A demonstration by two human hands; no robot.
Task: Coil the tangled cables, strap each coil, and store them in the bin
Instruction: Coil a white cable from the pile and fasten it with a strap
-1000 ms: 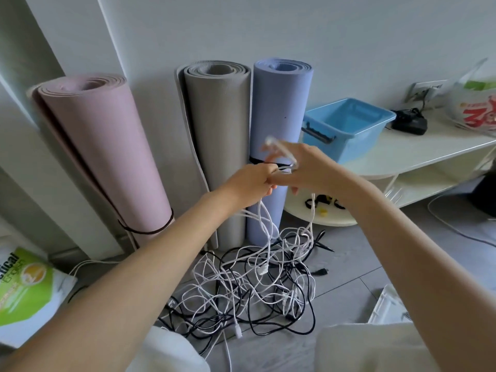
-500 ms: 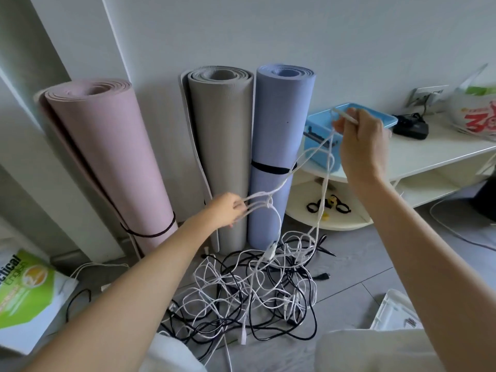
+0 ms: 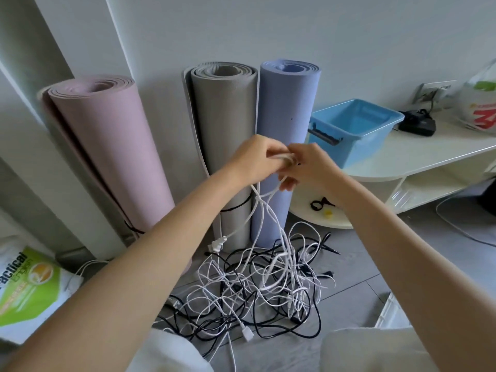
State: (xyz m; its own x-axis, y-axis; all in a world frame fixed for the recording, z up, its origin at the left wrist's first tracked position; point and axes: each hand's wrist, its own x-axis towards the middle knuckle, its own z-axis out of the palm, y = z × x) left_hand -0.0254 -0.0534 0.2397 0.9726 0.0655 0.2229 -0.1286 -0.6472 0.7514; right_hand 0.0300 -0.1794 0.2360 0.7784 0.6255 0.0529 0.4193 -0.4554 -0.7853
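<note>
A tangle of white and black cables [image 3: 257,285] lies on the grey floor in front of me. My left hand [image 3: 255,157] grips several loops of a white cable [image 3: 264,210] that hang down into the pile. Right beside it, my right hand [image 3: 308,165] pinches the same white cable against the left hand's loops. A white plug [image 3: 217,244] dangles from one strand. The empty blue bin [image 3: 354,124] stands on the white shelf unit to the right. Black straps [image 3: 320,204] lie on the lower shelf.
Three rolled mats, pink [image 3: 107,146], grey [image 3: 228,130] and blue [image 3: 287,124], lean on the wall behind the pile. A black charger [image 3: 416,124] and a plastic bag [image 3: 480,103] sit on the shelf top [image 3: 418,151]. A green-white bag [image 3: 29,288] lies at left, a white crate [image 3: 389,312] at right.
My right hand, which had been stretched up and right with the cable end near the bin, has come back to meet my left hand. The left hand rose with its loops.
</note>
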